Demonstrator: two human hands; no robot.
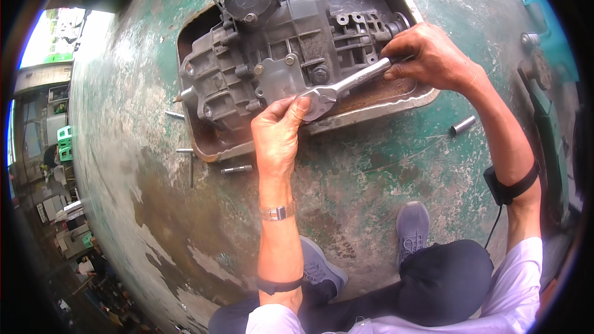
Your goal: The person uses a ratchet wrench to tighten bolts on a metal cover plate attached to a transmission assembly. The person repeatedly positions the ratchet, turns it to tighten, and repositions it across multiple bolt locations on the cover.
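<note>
A ratchet wrench (362,76) slants across the near side of a grey metal gearbox (309,31). My left hand (278,127) is closed on the ratchet's round head, its thumb on the face. My right hand (430,55) wraps round the far end of the handle. Whether a socket sits under the head is hidden. Just beyond the ratchet, a flat cover plate (278,80) with bolts at its corners is on the gearbox. A round black cap (249,0) stands on the gearbox's far side.
The gearbox lies in a shallow metal tray (371,111) on the worn green floor. Near the tray are a loose socket (463,125), a short extension bar (236,169) and a T-shaped tool (190,164). A dark green metal frame (547,130) stands at the right.
</note>
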